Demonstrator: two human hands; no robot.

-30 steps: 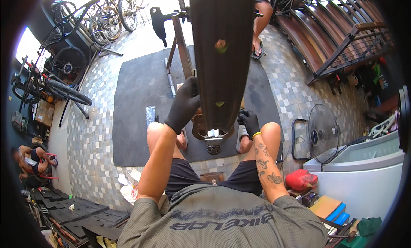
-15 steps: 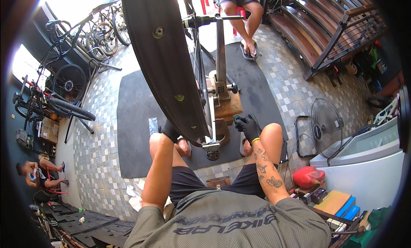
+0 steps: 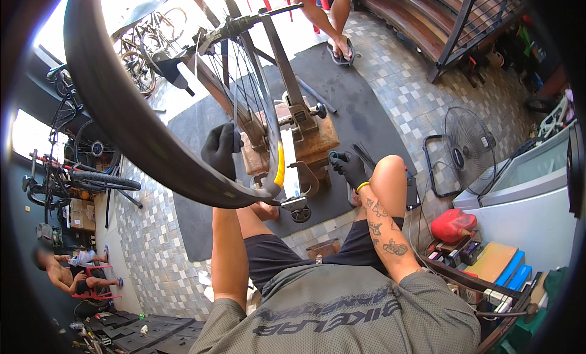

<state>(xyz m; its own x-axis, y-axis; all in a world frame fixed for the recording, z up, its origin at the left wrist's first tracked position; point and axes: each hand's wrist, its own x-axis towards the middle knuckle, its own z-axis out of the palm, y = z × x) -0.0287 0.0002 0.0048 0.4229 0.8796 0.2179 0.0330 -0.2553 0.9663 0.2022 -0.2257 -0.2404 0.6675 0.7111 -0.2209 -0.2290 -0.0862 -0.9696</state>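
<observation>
A bicycle wheel is filling the upper left of the frame, sitting in a truing stand at centre. The left hand is resting on its rim; the right hand is lying right of the stand. A fan is standing at right, a mat lying beneath the stand.

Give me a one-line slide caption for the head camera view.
Seated person's gloved left hand grips a bicycle wheel in a truing stand; gloved right hand rests by the knee.

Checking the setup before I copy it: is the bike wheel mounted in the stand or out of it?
Mounted. The wheel stands upright, its hub between the stand's arms; the gloved left hand grips its rim.
</observation>
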